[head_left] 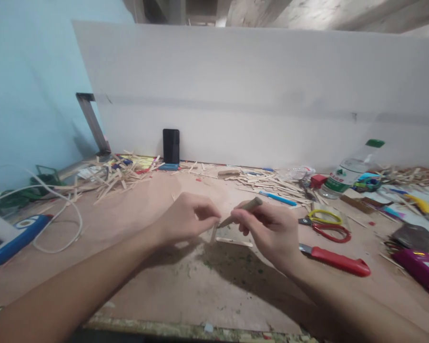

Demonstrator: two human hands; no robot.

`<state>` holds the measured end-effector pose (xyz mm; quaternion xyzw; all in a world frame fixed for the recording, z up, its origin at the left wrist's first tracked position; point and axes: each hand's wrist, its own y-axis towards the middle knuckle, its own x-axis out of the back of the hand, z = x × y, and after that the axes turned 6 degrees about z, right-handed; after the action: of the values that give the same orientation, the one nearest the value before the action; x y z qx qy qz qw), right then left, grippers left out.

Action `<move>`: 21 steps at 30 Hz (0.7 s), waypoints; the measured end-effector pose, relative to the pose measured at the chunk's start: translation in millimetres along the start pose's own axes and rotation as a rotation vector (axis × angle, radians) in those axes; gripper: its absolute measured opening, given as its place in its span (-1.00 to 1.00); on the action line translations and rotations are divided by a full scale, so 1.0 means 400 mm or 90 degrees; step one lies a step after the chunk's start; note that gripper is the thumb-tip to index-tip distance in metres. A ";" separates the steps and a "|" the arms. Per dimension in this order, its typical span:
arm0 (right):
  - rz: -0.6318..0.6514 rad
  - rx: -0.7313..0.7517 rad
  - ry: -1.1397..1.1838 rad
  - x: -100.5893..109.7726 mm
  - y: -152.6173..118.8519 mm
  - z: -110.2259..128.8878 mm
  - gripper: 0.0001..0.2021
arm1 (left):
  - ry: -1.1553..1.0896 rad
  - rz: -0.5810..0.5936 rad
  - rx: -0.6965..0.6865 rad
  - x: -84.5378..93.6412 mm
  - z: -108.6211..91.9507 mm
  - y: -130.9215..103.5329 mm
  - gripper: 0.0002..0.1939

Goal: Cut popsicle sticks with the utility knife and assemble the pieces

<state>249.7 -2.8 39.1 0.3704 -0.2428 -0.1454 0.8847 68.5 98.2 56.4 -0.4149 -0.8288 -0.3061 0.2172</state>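
My right hand (271, 228) is closed around a grey-brown pen-shaped tool (250, 206), held at a slant. Its thin end points down and left, close to my left fingertips. My left hand (191, 216) pinches at the upper end of a short thin wooden stick (213, 234); blur hides the exact contact. Just below the tool, a second light wooden stick (234, 242) lies flat on the table between my hands. Dark specks mark the table top (171, 290) beneath them.
On the right lie scissors (331, 233), a red-handled knife (339, 261), a blue pen (278, 198), a plastic bottle (345, 176) and a purple packet (420, 267). Piles of sticks (117, 178) line the back, where a phone (171, 146) leans against a white board (236, 95). A white cable (80, 224) curls left.
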 end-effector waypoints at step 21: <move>0.060 -0.018 0.025 0.008 -0.002 -0.016 -0.79 | 0.004 0.010 -0.021 -0.001 -0.001 -0.001 -0.87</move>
<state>255.8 -1.1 35.6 0.3484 -0.2408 -0.0996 0.9004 68.3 97.5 56.2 -0.4240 -0.8198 -0.3190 0.2153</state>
